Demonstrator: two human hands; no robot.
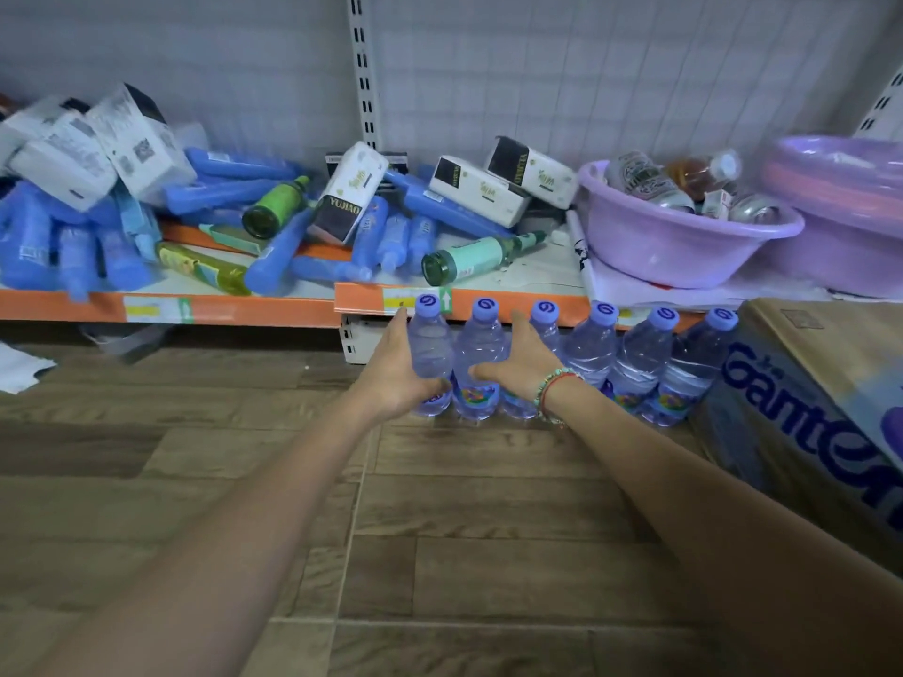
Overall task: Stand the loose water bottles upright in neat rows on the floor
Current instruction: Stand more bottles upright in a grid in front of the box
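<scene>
While both arms are reaching forward, six water bottles [591, 356] are standing upright in one row on the wood-look floor [244, 481], just in front of the orange shelf edge [220, 310]. The left hand [396, 371] is curling round the leftmost bottle [430, 354], thumb across its lower front and fingers along its left side. The right hand [518, 359], fingers straight, is lying flat against the second bottle [476, 364] and third bottle [545, 329], gripping nothing; bead bracelets [554, 388] are sitting on that wrist. The row's right end is touching, or all but touching, a printed carton [801, 422]. On the shelf above, blue bottles [273, 251], green glass bottles [278, 207] and white packets [349, 193] are lying jumbled. A purple basin [674, 246] holding bottles is resting to the right, beside a second basin [850, 222].
</scene>
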